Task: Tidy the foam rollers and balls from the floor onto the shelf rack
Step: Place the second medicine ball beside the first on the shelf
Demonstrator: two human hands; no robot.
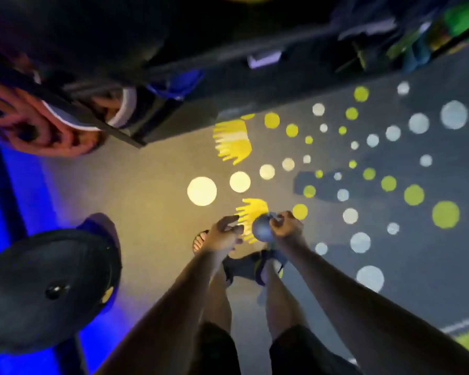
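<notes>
A small grey ball (262,229) hangs above the floor in front of my legs, and my right hand (287,225) grips it from the right side. My left hand (225,232) is just left of the ball, fingers loosely bent toward it and holding nothing. The dark shelf rack (201,60) runs across the top of the view, with blue, white and green items blurred on it. An orange ridged roller (30,123) lies at the rack's left end.
A large black weight plate (49,288) stands at the lower left beside blue light. The grey floor (390,255) carries yellow and white dots. My sandalled feet (244,263) are below the hands.
</notes>
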